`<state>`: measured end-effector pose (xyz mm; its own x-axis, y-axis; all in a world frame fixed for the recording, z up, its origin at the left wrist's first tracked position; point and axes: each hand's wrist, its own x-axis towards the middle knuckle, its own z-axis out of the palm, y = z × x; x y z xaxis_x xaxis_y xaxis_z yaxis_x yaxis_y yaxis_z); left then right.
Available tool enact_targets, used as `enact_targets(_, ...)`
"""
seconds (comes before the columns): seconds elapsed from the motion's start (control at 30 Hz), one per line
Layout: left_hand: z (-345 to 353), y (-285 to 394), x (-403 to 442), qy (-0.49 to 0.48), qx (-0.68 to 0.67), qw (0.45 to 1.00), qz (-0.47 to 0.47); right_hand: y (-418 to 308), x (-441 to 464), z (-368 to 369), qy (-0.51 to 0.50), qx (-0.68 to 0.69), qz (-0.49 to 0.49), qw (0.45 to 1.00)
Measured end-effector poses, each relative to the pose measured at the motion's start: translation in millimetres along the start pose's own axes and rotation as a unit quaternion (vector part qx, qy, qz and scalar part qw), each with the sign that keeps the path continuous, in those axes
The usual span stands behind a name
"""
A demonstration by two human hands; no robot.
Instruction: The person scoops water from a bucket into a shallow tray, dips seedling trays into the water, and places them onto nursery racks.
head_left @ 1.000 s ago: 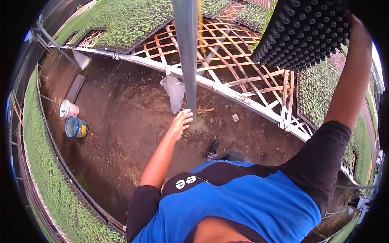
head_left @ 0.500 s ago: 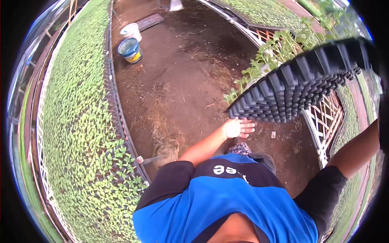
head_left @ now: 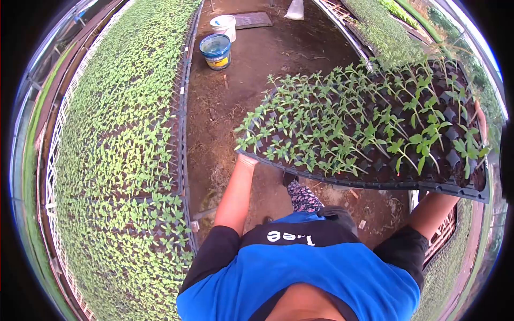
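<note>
A black seedling tray (head_left: 342,181) full of green seedlings is held in front of my body, its cells facing up. My left hand (head_left: 247,160) supports its left end from below; the fingers are mostly hidden under the tray. At the far right end, my right hand (head_left: 481,120) grips the tray's edge, with part of the hand showing beyond the rim. Leafy stems lean over dark soil in the cells, and some cells near the right end show bare soil.
Seedling trays (head_left: 118,176) cover a long bench on the left. A blue bucket (head_left: 216,53), a white bucket (head_left: 225,25) and a flat board (head_left: 252,20) lie on the soil floor ahead. More seedlings (head_left: 375,32) stand on the right bench.
The tray has swung down from raised and tilted, underside showing, to roughly level with its seedlings visible. My left hand has gone from free and spread to under its left end. The view has turned left.
</note>
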<state>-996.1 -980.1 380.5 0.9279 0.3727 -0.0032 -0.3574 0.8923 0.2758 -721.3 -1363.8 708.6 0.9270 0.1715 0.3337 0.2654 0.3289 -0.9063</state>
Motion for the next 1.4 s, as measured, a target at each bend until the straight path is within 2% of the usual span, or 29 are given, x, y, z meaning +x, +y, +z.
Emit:
enact_targets(0.07, -29, 9, 33, 0.010, -0.034, 0.998, -0.045, 45, 29, 25, -0.036, 0.020, 0.034, 0.999)
enact_targets(0.13, -50, 16, 71, 0.063, -0.027, 0.994, -0.080, 92, 64, 51, -0.069, 0.036, 0.069, 0.995)
enact_targets(0.23, -49, 29, 129, 0.134, 0.010, 0.983, -0.122, 152, 112, 92, -0.123, 0.068, 0.142, 0.980)
enact_targets(0.27, -47, 29, 145, 0.156, 0.035, 0.978, -0.133, 147, 115, 125, -0.095, 0.138, 0.319, 0.933)
enact_targets(0.3, -43, 38, 163, 0.184, 0.054, 0.965, -0.176, 151, 119, 158, -0.049, 0.155, 0.344, 0.925)
enact_targets(0.33, -72, 41, 187, 0.224, 0.055, 0.959, -0.164, 155, 134, 184, -0.008, 0.171, 0.365, 0.915)
enact_targets(0.4, -43, 62, 251, 0.273, 0.228, 0.930, -0.090, 212, 196, 207, -0.022, 0.143, 0.349, 0.926)
enact_targets(0.53, -43, 99, 322, 0.315, 0.293, 0.901, -0.058, 279, 258, 248, -0.097, 0.101, 0.313, 0.939)
enact_targets(0.7, -82, 169, 414, 0.353, 0.439, 0.827, -0.004, 361, 339, 311, -0.111, 0.098, 0.347, 0.926)
enact_targets(0.73, -77, 184, 429, 0.326, 0.411, 0.851, 0.000, 374, 353, 323, -0.127, 0.124, 0.359, 0.916)
enact_targets(0.9, -99, 256, 525, 0.356, 0.490, 0.795, -0.032, 422, 445, 386, -0.111, 0.114, 0.371, 0.915)
enact_targets(1.03, -97, 296, 612, 0.301, 0.491, 0.816, -0.047, 454, 511, 422, -0.092, 0.113, 0.335, 0.931)
enact_targets(1.07, -92, 303, 636, 0.305, 0.453, 0.835, -0.065, 454, 525, 435, -0.083, 0.112, 0.327, 0.935)
enact_targets(1.13, -101, 312, 687, 0.296, 0.460, 0.836, -0.039, 467, 555, 454, -0.057, 0.112, 0.326, 0.937)
enact_targets(1.2, -113, 321, 735, 0.295, 0.483, 0.824, -0.024, 497, 589, 461, -0.026, 0.110, 0.329, 0.937)
enact_targets(1.27, -124, 330, 787, 0.260, 0.525, 0.810, 0.020, 526, 624, 478, -0.048, 0.110, 0.302, 0.946)
enact_targets(1.37, -139, 353, 860, 0.279, 0.599, 0.750, -0.009, 574, 680, 507, -0.070, 0.112, 0.310, 0.942)
enact_targets(1.4, -140, 359, 882, 0.288, 0.570, 0.770, 0.000, 595, 700, 515, -0.053, 0.116, 0.318, 0.940)
